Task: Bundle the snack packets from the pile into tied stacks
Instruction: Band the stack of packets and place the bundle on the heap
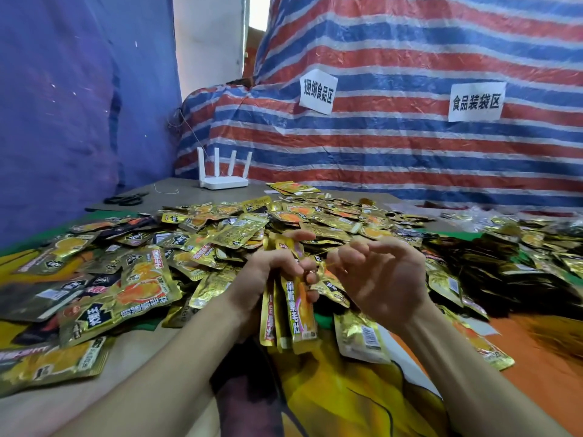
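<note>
One stack of snack packets (pixel 299 313), packet count unclear, clenched in left hand (pixel 268 275) at near edge of pile (pixel 220 228); on edge, long axis near-far. Right hand (pixel 381 279) pinching one thin yellow band (pixel 331 264).

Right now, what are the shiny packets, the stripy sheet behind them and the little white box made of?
The snack packets look like thin metallised plastic foil: gold, glossy, crinkled, with bright glints. The striped sheet looks like woven plastic tarpaulin: fine wrinkles and a dull sheen. The white box with four aerials seems hard, smooth, matte plastic.
</note>
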`<move>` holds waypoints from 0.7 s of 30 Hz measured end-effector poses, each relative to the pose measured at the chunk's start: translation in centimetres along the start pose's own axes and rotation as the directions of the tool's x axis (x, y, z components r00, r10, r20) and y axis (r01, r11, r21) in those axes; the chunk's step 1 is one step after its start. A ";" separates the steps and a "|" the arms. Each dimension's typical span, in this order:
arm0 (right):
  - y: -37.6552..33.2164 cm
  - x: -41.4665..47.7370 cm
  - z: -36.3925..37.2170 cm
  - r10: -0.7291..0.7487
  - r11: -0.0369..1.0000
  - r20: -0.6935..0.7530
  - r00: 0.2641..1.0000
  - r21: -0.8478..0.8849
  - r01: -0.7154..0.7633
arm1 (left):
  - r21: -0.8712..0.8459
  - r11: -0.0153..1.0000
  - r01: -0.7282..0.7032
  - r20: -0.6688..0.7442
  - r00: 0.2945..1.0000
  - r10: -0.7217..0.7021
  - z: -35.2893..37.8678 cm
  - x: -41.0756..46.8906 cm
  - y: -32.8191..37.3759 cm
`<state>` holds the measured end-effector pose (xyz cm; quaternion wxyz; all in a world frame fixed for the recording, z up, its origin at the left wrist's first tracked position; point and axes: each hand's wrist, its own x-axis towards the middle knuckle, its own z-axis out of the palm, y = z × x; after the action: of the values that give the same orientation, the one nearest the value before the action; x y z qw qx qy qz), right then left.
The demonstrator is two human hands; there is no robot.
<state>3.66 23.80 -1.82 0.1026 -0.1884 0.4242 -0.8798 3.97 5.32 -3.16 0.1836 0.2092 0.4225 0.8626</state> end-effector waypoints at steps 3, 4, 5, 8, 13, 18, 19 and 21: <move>-0.1 -0.1 0.1 -0.075 0.991 0.021 0.997 -0.107 0.076 | 0.002 0.998 0.062 -0.010 0.998 -0.062 0.2 0.0 -0.2; 0.0 0.0 0.1 -0.082 0.988 0.030 0.996 -0.127 0.085 | 0.009 0.997 0.079 -0.019 0.997 -0.078 0.2 -0.1 -0.2; 0.0 0.1 0.0 -0.076 0.989 0.046 0.996 -0.121 0.081 | 0.022 0.996 0.091 -0.031 0.995 -0.090 0.3 -0.2 -0.2; 0.3 0.3 -0.3 -0.032 0.994 0.128 0.991 -0.103 0.045 | 0.070 0.991 0.118 -0.055 0.992 -0.114 0.4 -0.5 -0.1; 0.9 0.0 -0.4 0.050 0.957 0.112 0.993 -0.290 -0.015 | 0.187 0.970 0.154 -0.053 0.988 -0.146 0.9 -0.7 -0.3; 1.6 -0.1 0.2 -0.025 0.841 -0.026 0.999 -0.541 0.007 | 0.269 0.963 -0.015 -0.278 0.956 0.093 0.2 0.3 -1.0; 1.9 -0.2 0.4 -0.034 0.820 -0.033 0.999 -0.572 0.008 | 0.287 0.957 -0.051 -0.350 0.924 0.155 0.0 0.5 -1.0; 2.2 -0.4 0.7 -0.030 0.791 -0.048 0.998 -0.612 -0.006 | 0.294 0.943 -0.156 -0.456 0.844 0.282 -0.3 0.8 -0.9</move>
<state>4.35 22.06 -3.27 0.0186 -0.1898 0.6873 -0.7009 3.31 6.02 -3.88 -0.0577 0.0512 0.5316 0.8434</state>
